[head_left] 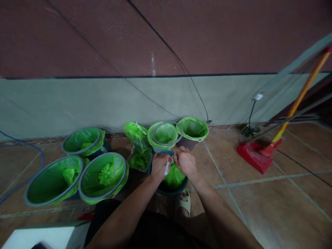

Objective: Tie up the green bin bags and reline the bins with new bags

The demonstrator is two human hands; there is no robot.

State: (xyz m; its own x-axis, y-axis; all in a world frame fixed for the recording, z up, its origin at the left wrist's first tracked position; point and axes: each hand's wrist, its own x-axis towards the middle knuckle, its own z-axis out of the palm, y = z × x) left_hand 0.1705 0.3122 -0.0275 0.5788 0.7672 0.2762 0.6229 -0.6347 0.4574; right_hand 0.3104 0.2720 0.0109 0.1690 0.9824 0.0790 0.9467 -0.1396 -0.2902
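A green trash bag (174, 178) stands gathered inside a teal bin (169, 192) right in front of me. Over the bin, my left hand (159, 167) and my right hand (186, 161) are close together, fingers pinched on the bag's white drawstring (166, 168). A white end of the drawstring hangs beside my left fingers. The exact grip of the fingertips is partly hidden. Just behind my hands are a bin with a green liner and a loose grey ring (155, 135) on it, and a brown bin (192, 140) lined in green.
Several green-lined bins with grey rims (124, 173) stand at left. A tied green bag (136, 133) sits by the wall above a small square bin (141, 169). A red dustpan (255, 156) and a broom with an orange-yellow handle (302, 100) are at right. Cables run along wall and floor.
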